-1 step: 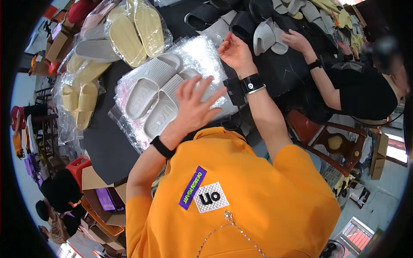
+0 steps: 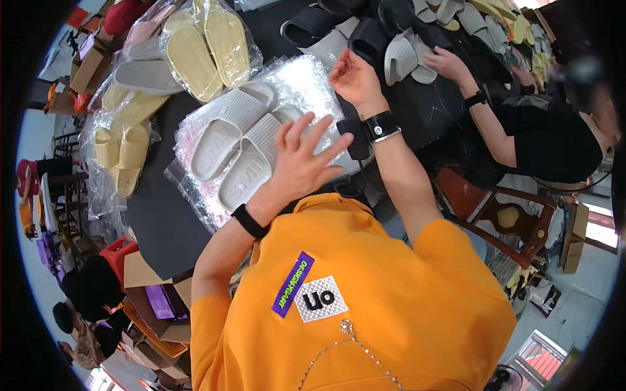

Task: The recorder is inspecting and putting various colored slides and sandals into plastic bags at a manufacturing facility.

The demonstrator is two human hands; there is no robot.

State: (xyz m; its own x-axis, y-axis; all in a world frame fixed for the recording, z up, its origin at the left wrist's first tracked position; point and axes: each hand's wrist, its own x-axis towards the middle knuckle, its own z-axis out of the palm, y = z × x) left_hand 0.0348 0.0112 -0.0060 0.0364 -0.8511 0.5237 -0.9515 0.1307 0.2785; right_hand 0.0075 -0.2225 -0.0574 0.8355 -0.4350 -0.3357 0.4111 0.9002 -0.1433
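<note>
A pair of light grey slide sandals lies on a stack of clear plastic bags on the dark table. My left hand, its fingers spread, hovers over the near edge of the bags and hides part of the right slide. Nothing is held in it. Farther right, my right hand is raised palm up beside the bags, fingers loosely curled and apart, with nothing in them. A small black box-shaped thing sits near my right wrist.
Bagged yellow slides and a bagged grey slide lie at the left. Black slides and a grey pair lie at the back. A co-worker's hand reaches in from the right. An open carton stands lower left.
My left hand has shifted slightly to the right, its fingers still spread. My right hand and the grey slides are nearly unmoved.
</note>
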